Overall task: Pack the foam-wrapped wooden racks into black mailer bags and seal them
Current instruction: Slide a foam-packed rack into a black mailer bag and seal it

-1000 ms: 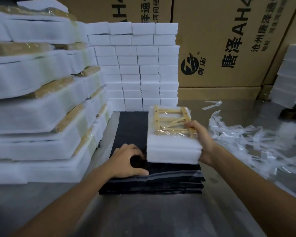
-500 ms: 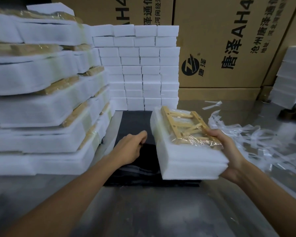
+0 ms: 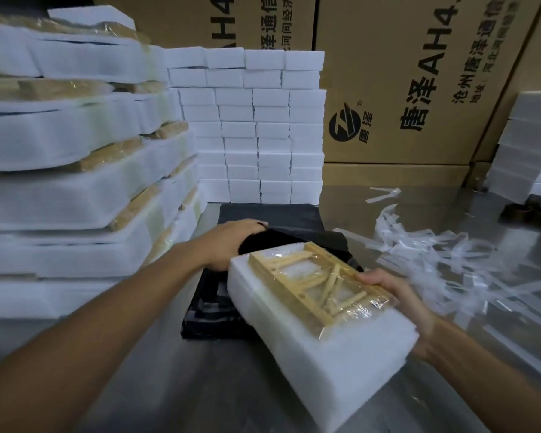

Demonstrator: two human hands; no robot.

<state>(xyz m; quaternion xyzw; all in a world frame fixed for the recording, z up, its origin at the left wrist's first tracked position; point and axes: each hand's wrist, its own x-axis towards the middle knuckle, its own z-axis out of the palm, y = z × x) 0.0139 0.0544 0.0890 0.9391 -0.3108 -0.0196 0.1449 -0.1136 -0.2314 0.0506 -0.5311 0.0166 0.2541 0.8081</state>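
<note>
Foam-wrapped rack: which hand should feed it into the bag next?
Right. The right hand already grips the foam-wrapped rack, tilted toward the bag's mouth. The left hand holds up the top black mailer bag, so it should probably stay there.

Both arms outstretched, left hand [image 3: 231,242] and right hand [image 3: 397,295] gripping.

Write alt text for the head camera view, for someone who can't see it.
A person's right hand holds a foam-wrapped wooden rack tilted toward a black mailer bag whose mouth the left hand lifts open. It lies on a stack of black bags on a metal table.
</note>
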